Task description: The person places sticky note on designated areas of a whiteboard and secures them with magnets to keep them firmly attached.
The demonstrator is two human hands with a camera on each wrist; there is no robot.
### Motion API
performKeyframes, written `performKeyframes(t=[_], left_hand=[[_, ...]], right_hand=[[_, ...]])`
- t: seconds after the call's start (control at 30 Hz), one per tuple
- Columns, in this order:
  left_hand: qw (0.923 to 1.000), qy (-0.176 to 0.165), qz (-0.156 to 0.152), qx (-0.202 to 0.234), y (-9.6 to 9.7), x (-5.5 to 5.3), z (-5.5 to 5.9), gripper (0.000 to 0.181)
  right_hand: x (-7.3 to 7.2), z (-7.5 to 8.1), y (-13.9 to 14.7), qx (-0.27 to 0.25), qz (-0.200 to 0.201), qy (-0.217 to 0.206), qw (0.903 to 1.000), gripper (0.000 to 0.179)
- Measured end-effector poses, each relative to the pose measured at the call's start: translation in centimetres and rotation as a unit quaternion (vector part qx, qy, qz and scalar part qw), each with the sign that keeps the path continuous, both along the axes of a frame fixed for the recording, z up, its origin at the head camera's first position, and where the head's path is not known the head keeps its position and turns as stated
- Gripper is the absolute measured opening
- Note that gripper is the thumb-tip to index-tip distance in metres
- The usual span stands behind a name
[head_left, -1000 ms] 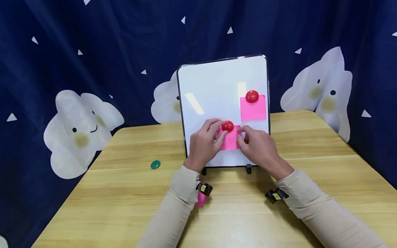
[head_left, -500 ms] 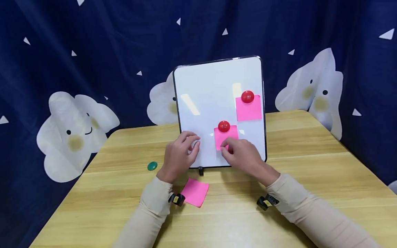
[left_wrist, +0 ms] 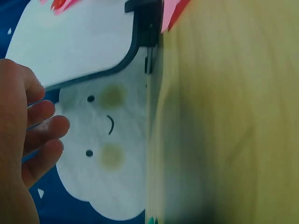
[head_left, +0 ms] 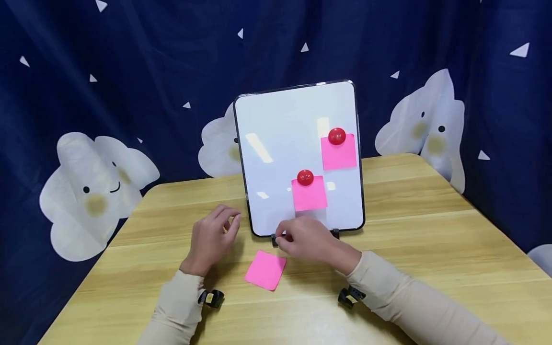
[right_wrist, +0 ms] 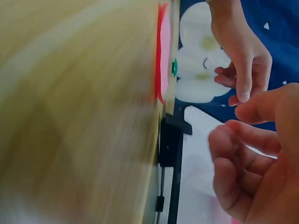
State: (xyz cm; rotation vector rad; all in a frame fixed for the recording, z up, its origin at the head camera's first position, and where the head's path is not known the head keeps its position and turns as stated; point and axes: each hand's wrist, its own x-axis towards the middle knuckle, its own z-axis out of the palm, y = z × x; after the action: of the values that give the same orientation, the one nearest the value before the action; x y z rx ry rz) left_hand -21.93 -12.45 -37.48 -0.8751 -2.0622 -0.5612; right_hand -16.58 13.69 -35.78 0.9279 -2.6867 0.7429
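My left hand (head_left: 213,237) hovers over the table left of the whiteboard, fingers loosely bent and holding nothing. My right hand (head_left: 308,239) is in front of the board's lower edge, above and right of a loose pink sticky note (head_left: 265,270). Its fingers are also loosely bent, with nothing between them in the right wrist view. On the whiteboard (head_left: 280,129) are two pink notes: a lower one (head_left: 310,196) under a red round magnet (head_left: 305,178), and an upper right one (head_left: 339,155) under another red magnet (head_left: 337,136). A green magnet (right_wrist: 174,67) shows in the right wrist view; my left hand hides it from the head view.
The board stands tilted back on small black feet (right_wrist: 172,142) on the wooden table (head_left: 388,230). Behind the table hangs a dark blue curtain (head_left: 172,48) with white clouds and triangles.
Both hands have left the lower note and its red magnet, moving down and left. The loose note on the table, mostly covered before, is now uncovered. The view has shifted slightly.
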Motion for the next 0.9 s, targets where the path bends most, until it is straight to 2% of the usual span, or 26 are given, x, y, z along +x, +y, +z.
performKeyframes(t=[0.17, 0.37, 0.6, 0.7, 0.9], left_hand=[[0.9994, -0.025, 0.022, -0.008, -1.3, -0.2, 0.1, 0.011], [0.995, -0.074, 0.063, -0.021, -2.5, -0.4, 0.0, 0.009], [0.983, -0.144, 0.108, -0.036, -3.5, -0.9, -0.1, 0.012], [0.9767, -0.17, 0.126, -0.037, -4.3, -0.8, -0.2, 0.012], [0.9656, -0.215, 0.139, -0.043, -5.8, -0.6, -0.4, 0.014]], right_hand=[[0.1, -0.3, -0.7, 0.039, 0.004, -0.043, 0.9983, 0.013], [0.1, -0.4, -1.3, 0.077, 0.02, -0.097, 0.9921, 0.026], [0.6, -0.2, -1.3, 0.128, 0.036, -0.087, 0.9873, 0.028], [0.8, -0.2, -1.3, 0.137, 0.043, -0.097, 0.9848, 0.033], [1.0, -0.4, -1.5, 0.154, 0.063, -0.092, 0.9818, 0.041]])
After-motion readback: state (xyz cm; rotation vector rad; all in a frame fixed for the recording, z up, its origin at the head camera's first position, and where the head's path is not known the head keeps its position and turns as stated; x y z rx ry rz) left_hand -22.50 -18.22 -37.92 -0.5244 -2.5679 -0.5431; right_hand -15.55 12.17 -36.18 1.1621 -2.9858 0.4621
